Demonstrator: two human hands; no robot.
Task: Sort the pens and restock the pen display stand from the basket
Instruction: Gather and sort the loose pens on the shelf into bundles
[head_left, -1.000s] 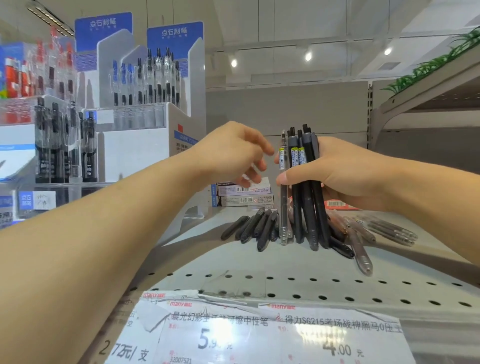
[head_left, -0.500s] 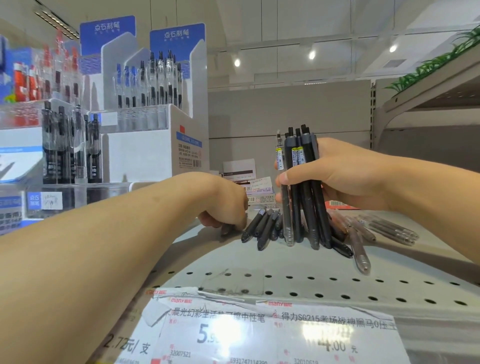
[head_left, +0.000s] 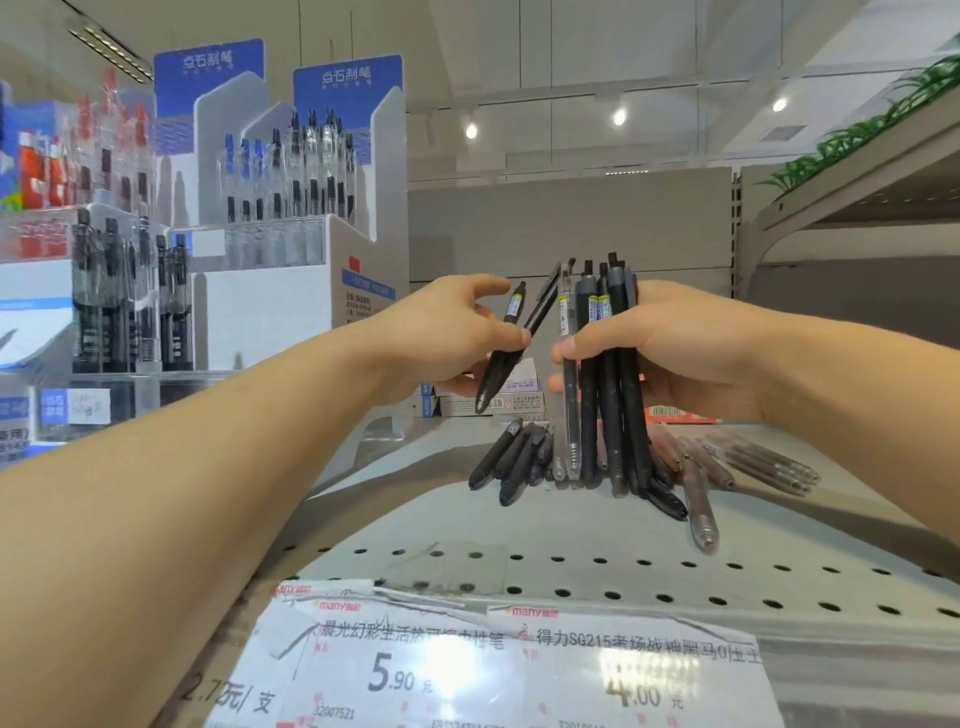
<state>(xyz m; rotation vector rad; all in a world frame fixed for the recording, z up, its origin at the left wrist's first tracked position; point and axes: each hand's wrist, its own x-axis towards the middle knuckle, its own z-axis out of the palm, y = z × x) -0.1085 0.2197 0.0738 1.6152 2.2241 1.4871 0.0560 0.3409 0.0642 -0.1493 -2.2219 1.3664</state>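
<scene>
My right hand (head_left: 675, 348) grips an upright bundle of black pens (head_left: 605, 374), their tips close to the shelf. My left hand (head_left: 441, 338) pinches two black pens (head_left: 511, 348), tilted, just left of the bundle and not touching it. Below them several loose black pens (head_left: 511, 457) lie in a pile on the grey shelf (head_left: 519, 530), with brownish translucent pens (head_left: 698, 483) to the right. The white and blue pen display stand (head_left: 270, 291) stands at the left, holding upright pens. No basket is in view.
Small boxes (head_left: 498, 402) sit at the back of the shelf behind my hands. Price labels (head_left: 467, 670) run along the perforated front edge. Another display with red and black pens (head_left: 104, 260) stands at far left. An upper shelf (head_left: 857, 171) overhangs at right.
My left hand dropped to the pile of loose pens, took two black pens, and has risen with them beside the bundle. My right hand has kept still with its bundle.
</scene>
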